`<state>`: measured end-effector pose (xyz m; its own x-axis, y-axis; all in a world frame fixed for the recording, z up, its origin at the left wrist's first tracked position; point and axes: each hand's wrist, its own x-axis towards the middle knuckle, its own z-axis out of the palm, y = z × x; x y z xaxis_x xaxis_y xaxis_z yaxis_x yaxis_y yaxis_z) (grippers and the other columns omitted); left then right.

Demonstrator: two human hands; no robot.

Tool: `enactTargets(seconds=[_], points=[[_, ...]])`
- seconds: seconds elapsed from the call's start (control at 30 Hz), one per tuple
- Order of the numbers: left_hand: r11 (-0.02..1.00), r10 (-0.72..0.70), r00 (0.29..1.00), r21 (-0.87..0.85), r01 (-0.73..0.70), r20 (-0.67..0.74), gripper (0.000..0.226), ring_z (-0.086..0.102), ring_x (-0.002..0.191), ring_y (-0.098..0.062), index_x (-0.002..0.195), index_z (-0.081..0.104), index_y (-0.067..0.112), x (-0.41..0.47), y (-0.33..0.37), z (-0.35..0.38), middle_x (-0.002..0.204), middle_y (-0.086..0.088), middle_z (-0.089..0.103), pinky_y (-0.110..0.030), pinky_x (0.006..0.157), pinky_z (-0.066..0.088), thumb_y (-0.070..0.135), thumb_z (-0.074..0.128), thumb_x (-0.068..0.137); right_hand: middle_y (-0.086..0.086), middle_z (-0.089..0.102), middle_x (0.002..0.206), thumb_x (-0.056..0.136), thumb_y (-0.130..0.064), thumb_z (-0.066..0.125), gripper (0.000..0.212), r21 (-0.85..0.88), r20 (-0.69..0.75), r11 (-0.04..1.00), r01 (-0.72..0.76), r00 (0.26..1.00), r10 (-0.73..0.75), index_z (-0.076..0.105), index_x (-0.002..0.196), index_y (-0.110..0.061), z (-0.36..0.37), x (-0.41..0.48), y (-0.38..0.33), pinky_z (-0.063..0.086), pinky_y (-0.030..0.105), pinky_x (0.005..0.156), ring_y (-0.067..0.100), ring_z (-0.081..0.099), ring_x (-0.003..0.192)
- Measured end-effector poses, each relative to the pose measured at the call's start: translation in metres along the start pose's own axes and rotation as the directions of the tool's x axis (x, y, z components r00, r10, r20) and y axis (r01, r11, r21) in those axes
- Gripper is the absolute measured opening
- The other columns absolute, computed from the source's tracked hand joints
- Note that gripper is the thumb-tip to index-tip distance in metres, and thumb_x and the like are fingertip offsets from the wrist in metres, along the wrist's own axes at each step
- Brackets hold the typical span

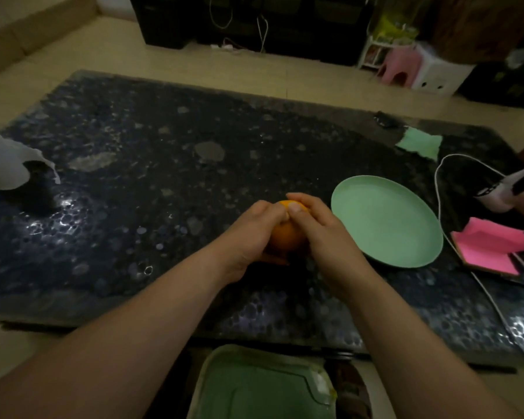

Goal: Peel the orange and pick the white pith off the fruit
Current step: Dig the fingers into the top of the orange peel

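An orange (286,237) is held just above the dark speckled table (152,189), near its front middle. My left hand (250,234) grips the fruit from the left, fingers curled round it. My right hand (318,228) grips it from the right, with the thumb pressed onto the top of the peel. Most of the orange is hidden between the two hands; only its near side and a strip of the top show. A small flap of peel seems to hang below the left hand.
An empty green plate (387,222) lies right of the hands. A pink notepad (490,249) and a white cable (442,189) sit at the right edge. A paper roll (3,161) stands far left. A green bin lid (260,385) is below the table's front edge.
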<state>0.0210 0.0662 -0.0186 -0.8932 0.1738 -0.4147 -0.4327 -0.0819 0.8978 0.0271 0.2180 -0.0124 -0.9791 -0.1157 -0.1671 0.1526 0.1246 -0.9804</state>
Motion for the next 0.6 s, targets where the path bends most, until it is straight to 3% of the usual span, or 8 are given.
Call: enactTargets(seconds=[0.13,0.2,0.27,0.37,0.47,0.6], points=[[0.997,0.034,0.999,0.074,-0.032,-0.034,0.042,0.068,0.097,-0.022,0.112,0.06,0.022,0.007,-0.003,0.001,0.108,-0.004,0.066,-0.036,0.067,0.06,0.054,0.061,0.084,-0.007,0.072,0.12,0.101,-0.04,0.066,0.021,0.054,-0.056,0.998,-0.035,0.998,0.038,0.07,0.122,-0.042,0.007,0.01,0.006,0.059,0.026,0.082,0.009,0.072,0.106],[0.991,0.037,0.999,0.128,-0.033,-0.029,0.052,0.068,0.094,-0.019,0.111,0.061,0.026,0.01,0.0,-0.004,0.105,-0.002,0.067,-0.035,0.067,0.057,0.062,0.059,0.074,-0.005,0.073,0.121,0.099,-0.042,0.068,0.025,0.095,-0.062,0.993,-0.071,0.995,0.077,0.069,0.124,-0.041,0.009,0.014,0.008,0.061,0.034,0.089,0.012,0.073,0.109],[0.983,0.056,0.998,0.174,-0.056,0.001,0.048,0.065,0.09,-0.018,0.114,0.063,0.029,0.014,0.002,-0.01,0.104,-0.002,0.068,-0.036,0.07,0.054,0.061,0.056,0.079,-0.004,0.073,0.123,0.1,-0.042,0.066,0.03,0.123,-0.036,0.985,-0.123,0.991,0.129,0.066,0.13,-0.037,0.006,0.018,0.009,0.062,0.041,0.096,0.014,0.073,0.11],[0.969,0.086,0.996,0.231,-0.083,0.0,0.041,0.062,0.087,-0.019,0.121,0.061,0.029,0.019,-0.001,-0.017,0.108,-0.005,0.066,-0.041,0.076,0.052,0.059,0.049,0.096,-0.003,0.073,0.123,0.101,-0.04,0.065,0.03,0.043,0.052,0.983,-0.181,0.983,0.178,0.065,0.131,-0.036,-0.005,0.024,0.003,0.063,0.047,0.094,0.017,0.075,0.108],[0.934,0.145,0.989,0.33,-0.137,0.0,0.049,0.062,0.098,-0.015,0.11,0.061,0.028,0.023,-0.005,-0.02,0.11,0.0,0.066,-0.051,0.101,0.052,0.069,0.042,0.088,-0.002,0.071,0.12,0.099,-0.043,0.068,0.023,-0.107,0.111,0.971,-0.216,0.967,0.228,0.066,0.121,-0.039,-0.018,0.027,-0.004,0.066,0.045,0.084,0.02,0.076,0.102],[0.847,0.235,0.972,0.484,-0.22,0.03,0.057,0.059,0.087,-0.014,0.097,0.058,0.021,0.021,-0.002,-0.026,0.096,-0.005,0.064,-0.059,0.095,0.048,0.071,0.034,0.088,0.002,0.069,0.126,0.098,-0.037,0.071,0.036,-0.117,0.245,0.959,-0.258,0.928,0.279,0.064,0.133,-0.04,-0.022,0.024,-0.004,0.066,0.042,0.082,0.024,0.075,0.106]])
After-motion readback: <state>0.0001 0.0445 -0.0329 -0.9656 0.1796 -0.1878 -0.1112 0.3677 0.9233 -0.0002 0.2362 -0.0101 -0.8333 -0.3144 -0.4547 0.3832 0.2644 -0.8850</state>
